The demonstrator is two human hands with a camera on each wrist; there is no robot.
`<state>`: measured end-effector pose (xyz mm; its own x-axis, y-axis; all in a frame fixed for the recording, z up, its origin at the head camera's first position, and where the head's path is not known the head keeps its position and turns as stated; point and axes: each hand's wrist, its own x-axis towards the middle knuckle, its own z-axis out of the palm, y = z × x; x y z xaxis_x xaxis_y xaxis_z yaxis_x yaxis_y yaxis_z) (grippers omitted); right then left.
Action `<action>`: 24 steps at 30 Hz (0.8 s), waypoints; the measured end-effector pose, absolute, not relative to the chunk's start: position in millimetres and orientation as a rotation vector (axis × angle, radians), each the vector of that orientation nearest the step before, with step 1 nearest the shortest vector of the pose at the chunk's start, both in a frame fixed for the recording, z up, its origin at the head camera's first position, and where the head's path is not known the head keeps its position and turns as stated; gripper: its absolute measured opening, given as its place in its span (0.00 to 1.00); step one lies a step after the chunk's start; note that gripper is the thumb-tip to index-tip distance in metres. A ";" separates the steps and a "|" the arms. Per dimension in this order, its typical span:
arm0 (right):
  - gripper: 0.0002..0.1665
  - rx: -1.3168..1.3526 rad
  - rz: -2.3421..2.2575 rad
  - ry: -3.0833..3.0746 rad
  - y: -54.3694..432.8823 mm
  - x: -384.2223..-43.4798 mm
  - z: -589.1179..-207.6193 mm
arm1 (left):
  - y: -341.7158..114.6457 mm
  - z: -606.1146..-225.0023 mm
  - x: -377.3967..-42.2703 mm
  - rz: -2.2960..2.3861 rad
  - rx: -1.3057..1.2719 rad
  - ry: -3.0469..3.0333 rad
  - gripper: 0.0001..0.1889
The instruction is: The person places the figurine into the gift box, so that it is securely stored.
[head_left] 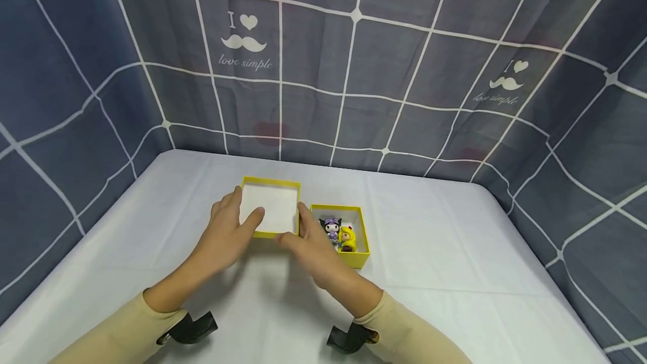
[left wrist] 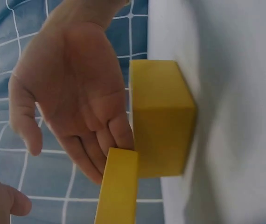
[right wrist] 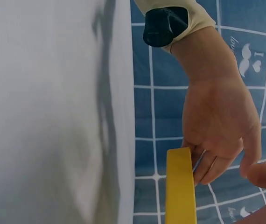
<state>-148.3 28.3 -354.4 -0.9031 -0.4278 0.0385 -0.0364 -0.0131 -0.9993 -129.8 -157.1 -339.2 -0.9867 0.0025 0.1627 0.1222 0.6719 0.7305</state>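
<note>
Raised above the white table is a shallow yellow box lid (head_left: 273, 204), its white inside facing up. My left hand (head_left: 224, 237) supports its left side with nearly straight fingers, thumb above the inside. On the opposite side, my right hand (head_left: 313, 249) touches the lid with extended fingers; its thumb stands apart from the rim in the left wrist view. Just right of the lid, a deeper yellow box (head_left: 356, 260) sits on the table without a cover. Inside it are a purple, black and white figurine (head_left: 331, 229) and a yellow-hooded figurine (head_left: 347, 238).
A white cloth (head_left: 445, 251) covers the table. Dark grey-blue curtains (head_left: 313, 111) with white grid lines surround its back and sides. Black wrist devices (head_left: 193, 328) show at both cuffs.
</note>
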 end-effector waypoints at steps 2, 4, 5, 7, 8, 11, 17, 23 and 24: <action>0.51 -0.508 -2.035 1.929 35.3 -149.9 -350.6 | -152.7 -334.3 -130.4 -1.225 -0.127 -2.706 0.44; 0.51 -0.520 -2.065 1.897 42.8 -151.1 -347.1 | -148.1 -330.0 -131.4 -1.244 -0.150 -2.677 0.43; 0.51 -0.531 -2.083 1.881 46.6 -151.7 -345.7 | -145.6 -328.0 -131.9 -1.252 -0.160 -2.665 0.43; 0.50 -0.550 -2.110 1.860 53.8 -153.1 -342.9 | -141.1 -325.1 -133.6 -1.267 -0.183 -2.647 0.43; 0.50 -0.557 -2.118 1.862 57.3 -153.8 -341.9 | -138.9 -323.8 -134.4 -1.276 -0.191 -2.645 0.43; 0.50 -0.575 -2.147 1.853 66.8 -156.4 -339.6 | -132.5 -321.3 -137.2 -1.294 -0.219 -2.634 0.43; 0.50 -0.600 -2.185 1.894 87.6 -160.1 -338.0 | -117.5 -320.2 -144.1 -1.330 -0.311 -2.592 0.42; 0.50 -0.608 -2.229 1.937 109.9 -161.1 -337.3 | -101.7 -317.2 -147.4 -1.435 -0.408 -2.512 0.40; 0.50 -0.611 -2.238 1.941 113.5 -161.5 -337.7 | -99.0 -317.0 -147.8 -1.464 -0.426 -2.488 0.40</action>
<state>-161.5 113.5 -337.7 -0.9118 -0.3447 0.2233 -0.1723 -0.1727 -0.9698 -147.8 -99.0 -317.0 -0.9330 0.1347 0.3337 0.3571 0.4609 0.8124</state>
